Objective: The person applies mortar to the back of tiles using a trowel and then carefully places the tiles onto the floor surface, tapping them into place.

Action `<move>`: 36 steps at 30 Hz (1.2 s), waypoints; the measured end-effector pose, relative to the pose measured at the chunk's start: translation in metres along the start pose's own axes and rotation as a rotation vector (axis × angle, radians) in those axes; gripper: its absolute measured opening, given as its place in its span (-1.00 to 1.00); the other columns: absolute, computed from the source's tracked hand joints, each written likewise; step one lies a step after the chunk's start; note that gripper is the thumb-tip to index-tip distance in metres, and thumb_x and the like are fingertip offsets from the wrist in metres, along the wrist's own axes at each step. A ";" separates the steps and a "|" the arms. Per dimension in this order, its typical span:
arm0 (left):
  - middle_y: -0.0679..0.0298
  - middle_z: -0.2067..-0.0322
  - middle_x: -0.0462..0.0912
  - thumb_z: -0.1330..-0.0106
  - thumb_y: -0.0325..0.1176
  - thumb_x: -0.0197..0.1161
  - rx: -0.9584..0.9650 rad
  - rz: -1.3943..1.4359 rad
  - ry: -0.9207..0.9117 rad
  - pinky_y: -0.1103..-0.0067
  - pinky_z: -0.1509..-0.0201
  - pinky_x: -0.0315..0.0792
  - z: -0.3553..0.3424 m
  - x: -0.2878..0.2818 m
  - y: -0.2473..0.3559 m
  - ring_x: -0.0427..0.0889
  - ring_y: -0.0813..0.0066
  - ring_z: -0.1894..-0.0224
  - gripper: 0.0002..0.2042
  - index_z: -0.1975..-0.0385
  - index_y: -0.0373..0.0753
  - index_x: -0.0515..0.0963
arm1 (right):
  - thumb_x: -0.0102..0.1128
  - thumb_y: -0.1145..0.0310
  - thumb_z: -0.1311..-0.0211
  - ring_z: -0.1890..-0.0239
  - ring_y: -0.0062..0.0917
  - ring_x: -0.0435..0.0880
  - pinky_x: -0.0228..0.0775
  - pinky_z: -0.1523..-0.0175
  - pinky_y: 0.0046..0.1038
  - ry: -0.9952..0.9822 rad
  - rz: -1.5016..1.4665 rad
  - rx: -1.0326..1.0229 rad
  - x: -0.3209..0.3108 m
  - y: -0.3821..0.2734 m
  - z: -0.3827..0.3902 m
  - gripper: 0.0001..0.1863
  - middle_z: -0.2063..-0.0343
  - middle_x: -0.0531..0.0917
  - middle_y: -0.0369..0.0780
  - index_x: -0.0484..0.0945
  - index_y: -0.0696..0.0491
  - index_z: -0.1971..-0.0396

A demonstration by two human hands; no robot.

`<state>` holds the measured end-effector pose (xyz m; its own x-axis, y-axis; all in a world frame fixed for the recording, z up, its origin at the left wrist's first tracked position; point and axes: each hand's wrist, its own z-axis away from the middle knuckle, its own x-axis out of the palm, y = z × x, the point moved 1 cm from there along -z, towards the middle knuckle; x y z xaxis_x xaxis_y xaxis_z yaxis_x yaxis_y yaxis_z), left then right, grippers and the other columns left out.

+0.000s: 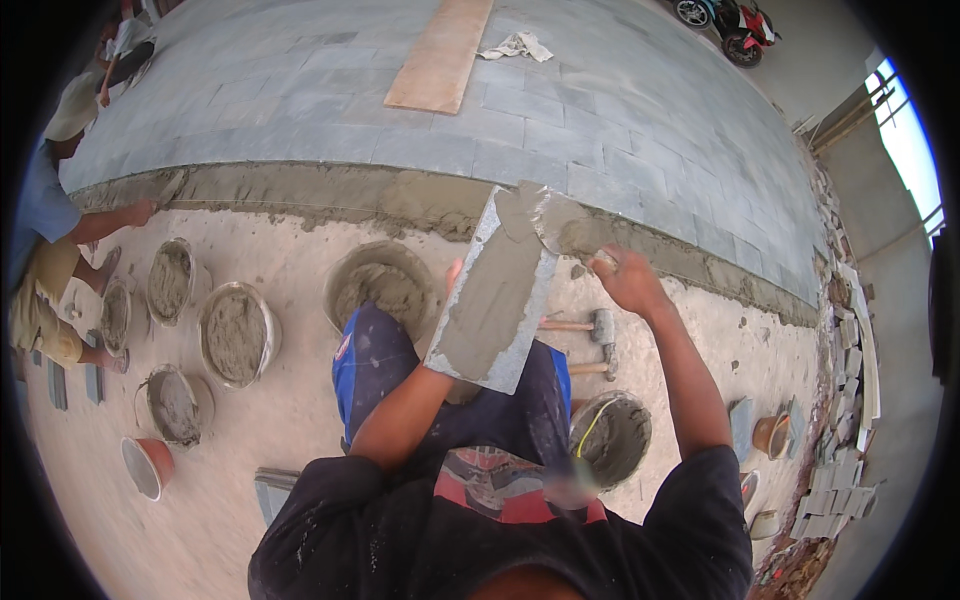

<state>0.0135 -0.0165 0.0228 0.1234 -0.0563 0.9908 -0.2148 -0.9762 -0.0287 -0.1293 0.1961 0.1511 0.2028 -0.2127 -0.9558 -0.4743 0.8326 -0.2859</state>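
Observation:
My left hand supports a grey stone tile over my lap; its fingertips show at the tile's left edge and the rest is hidden underneath. Wet mortar covers most of the tile's upper face. In my right hand is the handle of a trowel, gripped with closed fingers. The mortar-smeared trowel blade is at the tile's far right corner, above the mortar bed. Whether blade and tile touch, I cannot tell.
Grey paving lies beyond the mortar bed, carrying a board and a cloth. Near my knees are a mortar bucket, two hammers and another bucket. Several buckets stand left, near a crouching person with a trowel.

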 end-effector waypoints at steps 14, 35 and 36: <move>0.14 -0.29 0.44 -0.41 0.37 -0.27 0.092 -0.001 0.098 -0.28 -0.29 0.29 -0.003 0.034 -0.003 0.49 -0.02 -0.23 -0.23 -0.43 -0.04 0.29 | 0.22 0.05 -0.34 -0.25 0.03 0.53 0.33 -0.36 -0.22 0.012 -0.141 0.043 0.018 0.034 0.032 -0.39 -0.14 0.58 0.19 0.54 0.28 -0.15; 0.14 -0.32 0.42 -0.39 0.42 -0.29 0.049 0.055 0.001 -0.26 -0.35 0.23 -0.003 0.009 0.000 0.47 0.07 -0.28 -0.18 -0.46 -0.06 0.26 | 0.23 0.06 -0.36 0.10 -0.25 0.73 0.56 -0.04 -0.27 -0.016 -0.290 0.178 -0.004 0.050 0.027 -0.39 0.03 0.68 0.09 0.51 0.25 -0.20; 0.13 -0.33 0.40 -0.39 0.42 -0.28 0.042 0.071 -0.011 -0.27 -0.36 0.20 -0.001 0.009 0.000 0.45 0.05 -0.30 -0.18 -0.46 -0.06 0.25 | 0.23 0.07 -0.36 0.18 -0.33 0.76 0.61 0.04 -0.30 -0.091 -0.462 0.277 -0.004 0.048 0.033 -0.40 0.07 0.69 0.08 0.51 0.25 -0.20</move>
<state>0.0134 -0.0166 0.0322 0.1198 -0.1279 0.9845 -0.1828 -0.9776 -0.1048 -0.1249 0.2539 0.1429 0.4153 -0.5537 -0.7217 -0.0770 0.7691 -0.6344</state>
